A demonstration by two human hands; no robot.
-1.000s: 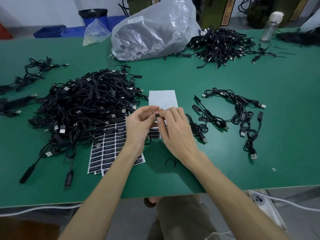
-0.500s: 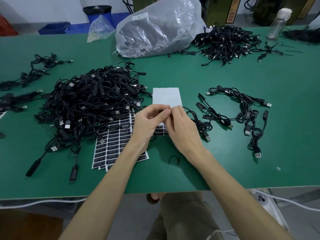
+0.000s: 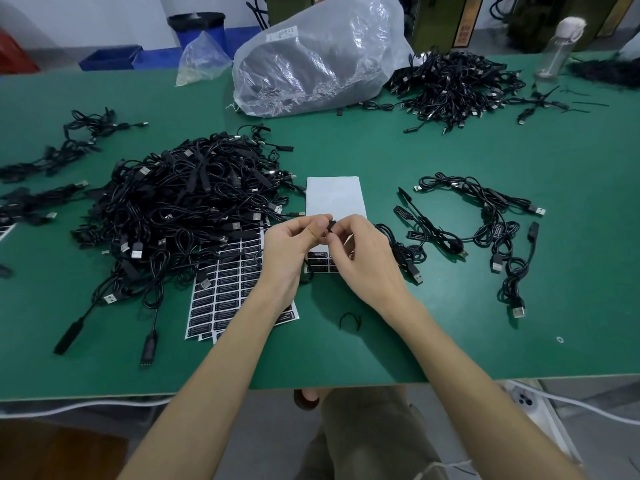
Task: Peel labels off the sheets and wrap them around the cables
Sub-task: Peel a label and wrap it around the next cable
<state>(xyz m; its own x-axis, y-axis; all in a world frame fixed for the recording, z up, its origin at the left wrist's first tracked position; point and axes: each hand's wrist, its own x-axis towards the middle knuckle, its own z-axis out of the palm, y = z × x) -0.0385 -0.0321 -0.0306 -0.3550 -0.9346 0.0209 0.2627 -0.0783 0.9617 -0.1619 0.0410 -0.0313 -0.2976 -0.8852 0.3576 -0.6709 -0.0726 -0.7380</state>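
cable pile lies left of the blank sheet; label sheets before the pile, perhaps partly beneath it.

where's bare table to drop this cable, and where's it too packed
Bare green lies between the white sheet and the plastic bag, and along the near edge right of the right hand, below the loose cables. Crowded: left of the left hand, the cable pile overlaps the label sheets.
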